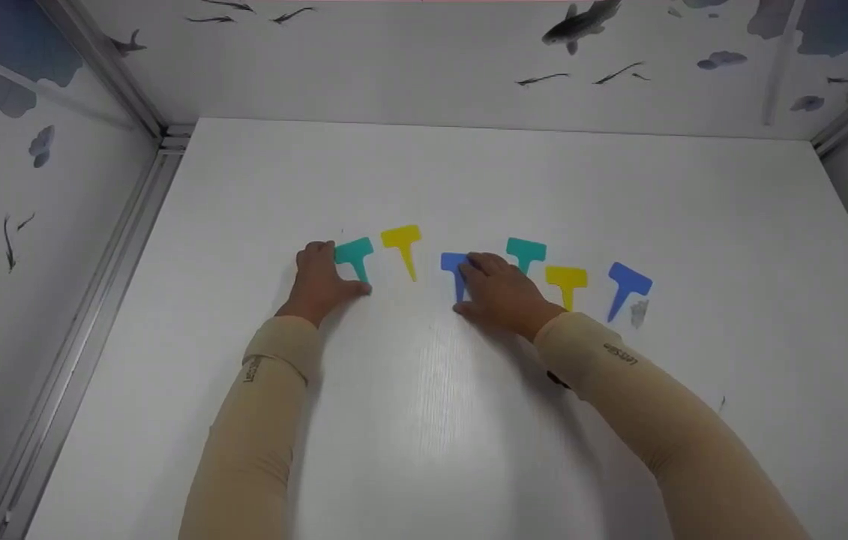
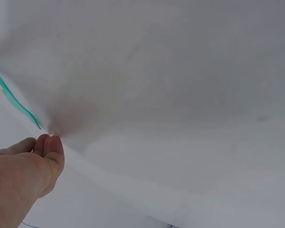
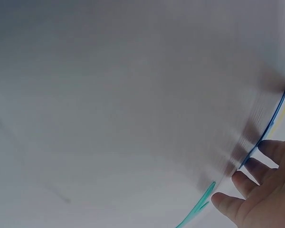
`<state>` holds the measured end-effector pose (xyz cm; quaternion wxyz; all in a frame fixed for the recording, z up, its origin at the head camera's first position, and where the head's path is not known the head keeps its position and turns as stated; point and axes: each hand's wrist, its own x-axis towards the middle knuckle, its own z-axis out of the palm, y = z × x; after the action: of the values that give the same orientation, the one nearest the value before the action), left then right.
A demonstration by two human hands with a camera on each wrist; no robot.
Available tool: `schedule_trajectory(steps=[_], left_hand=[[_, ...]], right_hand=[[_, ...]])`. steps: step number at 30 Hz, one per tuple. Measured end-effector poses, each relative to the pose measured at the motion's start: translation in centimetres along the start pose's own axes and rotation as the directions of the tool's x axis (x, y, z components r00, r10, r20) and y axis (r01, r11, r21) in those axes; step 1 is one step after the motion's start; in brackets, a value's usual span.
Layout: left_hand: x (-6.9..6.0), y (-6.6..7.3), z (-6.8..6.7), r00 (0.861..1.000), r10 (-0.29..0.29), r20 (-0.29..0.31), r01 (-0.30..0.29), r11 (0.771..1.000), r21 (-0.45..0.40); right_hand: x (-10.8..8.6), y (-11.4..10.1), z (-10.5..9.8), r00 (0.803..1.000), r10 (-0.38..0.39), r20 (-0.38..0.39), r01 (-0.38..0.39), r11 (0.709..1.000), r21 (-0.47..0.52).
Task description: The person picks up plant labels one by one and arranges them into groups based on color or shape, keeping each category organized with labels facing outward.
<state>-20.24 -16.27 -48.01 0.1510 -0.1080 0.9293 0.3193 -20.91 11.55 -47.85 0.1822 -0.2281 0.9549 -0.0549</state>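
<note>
A: Far L first. State of the left grip?
B: Left grip (image 1: 319, 281) looks released: thumb & fingers spread, no pinch visible. Teal tag (image 1: 355, 251) is just R of it, fingertips by the bar's L edge, thumb by the stem tip.
A: Long axis?
B: Stem runs from the bar twd the thumb, tilting a bit R, so the thumb–finger span lies roughly along it. Next R, yellow tag (image 1: 401, 237) sits between the grips, untouched.
A: R side?
B: Blue tag (image 1: 452, 261), at the L edge of the right grip (image 1: 506, 296). Fingertips rest on its bar, thumb by the stem tip; touching, not clenched, AFAICT. Stem runs nearly straight twd the thumb.
A: Others?
B: 2nd teal tag (image 1: 526, 250) just beyond that grip, stem part hidden; 2nd yellow tag (image 1: 566, 275) just R, by the wrist; 2nd blue tag (image 1: 630, 279) farthest R, stem slanting back L. All on the counter (image 1: 409, 450).
</note>
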Motion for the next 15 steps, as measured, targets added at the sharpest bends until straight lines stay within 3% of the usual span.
schedule_trajectory(steps=[15], left_hand=[[0.17,-0.11,0.18,1.0,0.007,-0.018,-0.007,1.0,0.002]], right_hand=[[0.07,0.01,0.0,1.0,0.0,0.003,0.0,1.0,-0.003]])
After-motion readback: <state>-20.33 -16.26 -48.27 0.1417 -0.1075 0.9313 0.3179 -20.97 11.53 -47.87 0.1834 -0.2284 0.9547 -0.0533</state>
